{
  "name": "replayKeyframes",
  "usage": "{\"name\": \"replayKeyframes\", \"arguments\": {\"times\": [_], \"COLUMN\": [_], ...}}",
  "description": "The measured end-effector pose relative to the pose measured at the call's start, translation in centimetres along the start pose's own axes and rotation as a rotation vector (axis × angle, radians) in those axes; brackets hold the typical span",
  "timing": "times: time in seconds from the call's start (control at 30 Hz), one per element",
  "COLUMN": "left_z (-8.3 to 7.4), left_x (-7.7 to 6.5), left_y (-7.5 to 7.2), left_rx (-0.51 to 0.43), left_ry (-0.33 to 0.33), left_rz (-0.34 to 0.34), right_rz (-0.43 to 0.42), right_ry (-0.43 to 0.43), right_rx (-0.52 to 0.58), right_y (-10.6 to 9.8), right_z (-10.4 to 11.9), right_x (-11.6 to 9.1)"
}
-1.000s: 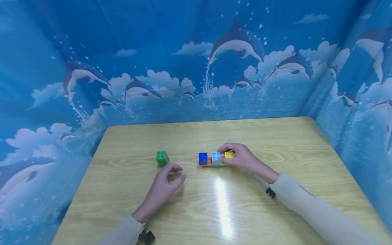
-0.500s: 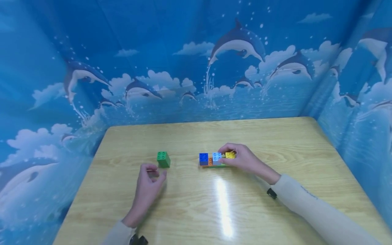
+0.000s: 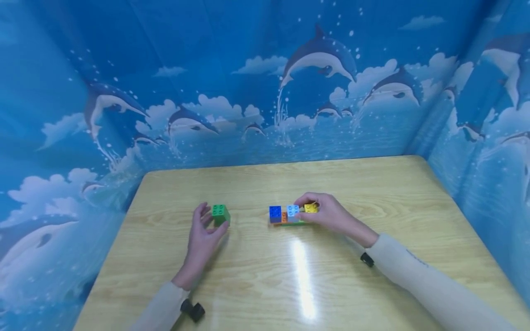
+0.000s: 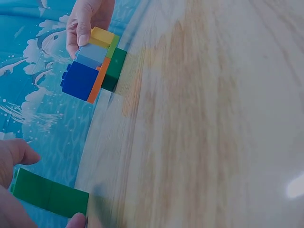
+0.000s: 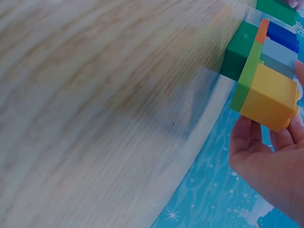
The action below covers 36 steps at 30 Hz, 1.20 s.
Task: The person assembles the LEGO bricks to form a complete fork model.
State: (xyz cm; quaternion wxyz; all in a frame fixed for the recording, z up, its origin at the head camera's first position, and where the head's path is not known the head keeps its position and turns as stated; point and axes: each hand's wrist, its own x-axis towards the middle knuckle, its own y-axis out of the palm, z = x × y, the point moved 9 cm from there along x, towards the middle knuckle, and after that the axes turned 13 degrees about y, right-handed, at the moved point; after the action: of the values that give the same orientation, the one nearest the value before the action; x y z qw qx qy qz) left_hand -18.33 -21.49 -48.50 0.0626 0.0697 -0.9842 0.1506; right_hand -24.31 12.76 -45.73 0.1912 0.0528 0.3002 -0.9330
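Observation:
A tall green building brick [image 3: 220, 215], two bricks high, stands on the left of the table. My left hand [image 3: 203, 241] is spread around it, thumb at its near right side and fingers along its left. In the left wrist view, a finger [image 4: 23, 154] sticks out above the green stack [image 4: 50, 192]. On the right, my right hand [image 3: 327, 214] pinches the light blue brick [image 3: 292, 212] of a built row. That row also has a dark blue brick [image 3: 275, 214], a yellow brick [image 5: 270, 95], orange [image 5: 261, 31] and lime [image 5: 247, 76] pieces, and a dark green brick [image 5: 240, 50] underneath.
The wooden table [image 3: 265, 285] reaches back to a blue dolphin-print curtain [image 3: 232, 92], which also hangs at both sides. Bare tabletop lies between the green stack and the row. A bright light reflection crosses the table's middle.
My left hand has moved left, then forward, and now surrounds the green stack. My right hand has stayed on the brick row.

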Motion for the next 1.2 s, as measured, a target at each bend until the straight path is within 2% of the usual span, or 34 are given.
{"name": "replayKeyframes", "arguments": {"times": [0.17,0.63,1.0,1.2], "left_z": [0.4,0.6,0.1,-0.1], "left_x": [0.5,1.3,1.1,0.7], "left_y": [0.4,0.5,1.5,2.4], "left_rx": [0.009,0.053,0.133,0.120], "left_ry": [-0.024,-0.011,0.045,0.043], "left_rz": [0.001,0.016,0.097,0.175], "right_rz": [0.000,0.003,0.004,0.004], "right_ry": [-0.004,-0.005,0.001,0.001], "right_rx": [-0.003,-0.003,0.006,0.008], "right_y": [0.0,-0.1,-0.2,-0.1], "right_z": [0.1,0.0,-0.1,-0.1], "right_x": [0.0,-0.1,0.0,-0.1]}}
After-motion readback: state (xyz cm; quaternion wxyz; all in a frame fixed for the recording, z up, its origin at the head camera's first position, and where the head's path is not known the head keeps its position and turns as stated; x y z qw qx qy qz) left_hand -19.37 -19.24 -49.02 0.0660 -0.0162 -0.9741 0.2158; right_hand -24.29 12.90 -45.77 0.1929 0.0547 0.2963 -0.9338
